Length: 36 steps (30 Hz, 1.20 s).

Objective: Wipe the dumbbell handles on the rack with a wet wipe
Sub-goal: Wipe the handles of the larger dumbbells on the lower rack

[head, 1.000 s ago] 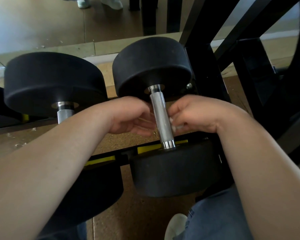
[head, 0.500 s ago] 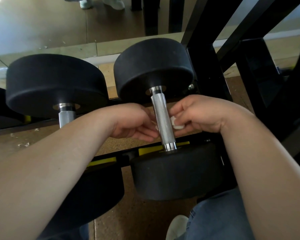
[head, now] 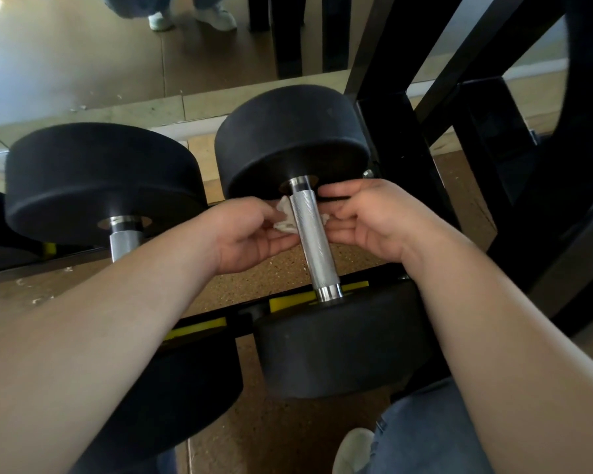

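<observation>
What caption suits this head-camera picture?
The left hand and right hand hold a white wet wipe behind a dumbbell's knurled handle on the rack.

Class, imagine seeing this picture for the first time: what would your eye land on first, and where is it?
The shiny metal handle of the centre dumbbell stands out, with a left hand and a right hand holding a white wipe that passes behind it. To the left, a second dumbbell with big black ends sits on the same black rack.
</observation>
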Each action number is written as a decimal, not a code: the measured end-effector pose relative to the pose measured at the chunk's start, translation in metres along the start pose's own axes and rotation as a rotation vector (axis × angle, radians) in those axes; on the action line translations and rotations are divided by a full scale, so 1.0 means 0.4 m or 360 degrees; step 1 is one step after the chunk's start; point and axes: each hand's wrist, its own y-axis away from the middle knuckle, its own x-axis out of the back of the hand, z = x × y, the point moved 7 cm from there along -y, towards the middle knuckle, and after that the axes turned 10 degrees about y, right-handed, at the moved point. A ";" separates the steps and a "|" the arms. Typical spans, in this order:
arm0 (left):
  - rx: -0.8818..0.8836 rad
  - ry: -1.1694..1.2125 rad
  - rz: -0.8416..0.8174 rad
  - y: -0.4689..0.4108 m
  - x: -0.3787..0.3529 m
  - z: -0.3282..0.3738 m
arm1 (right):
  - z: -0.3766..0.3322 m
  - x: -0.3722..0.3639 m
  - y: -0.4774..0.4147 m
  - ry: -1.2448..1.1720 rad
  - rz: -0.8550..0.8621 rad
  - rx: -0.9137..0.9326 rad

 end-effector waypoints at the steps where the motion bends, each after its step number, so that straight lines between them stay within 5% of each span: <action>1: 0.0014 -0.0050 -0.0034 0.005 -0.003 -0.001 | -0.002 0.003 0.001 -0.0043 0.0017 0.0016; 10: 0.0278 -0.0632 -0.0081 0.027 -0.001 -0.047 | 0.010 0.017 -0.004 0.0294 0.0098 -0.0018; 16: -0.0118 -0.0101 0.0070 -0.009 -0.005 0.006 | 0.005 0.024 -0.011 0.0317 0.0159 -0.0018; 19: 0.0007 -0.0675 -0.0070 0.007 -0.007 -0.010 | 0.005 0.032 -0.018 0.0448 0.0162 -0.0010; 23: 0.0519 -0.1264 -0.0362 0.066 0.009 -0.083 | 0.016 0.022 -0.024 0.0620 0.0107 -0.0064; 30: -0.0134 -0.0342 0.0092 0.019 0.025 0.027 | 0.003 0.023 -0.017 0.0611 0.0129 -0.0020; 36: 0.0206 -0.0989 -0.0163 0.082 -0.006 -0.042 | 0.005 0.010 -0.010 0.0719 0.0077 -0.0010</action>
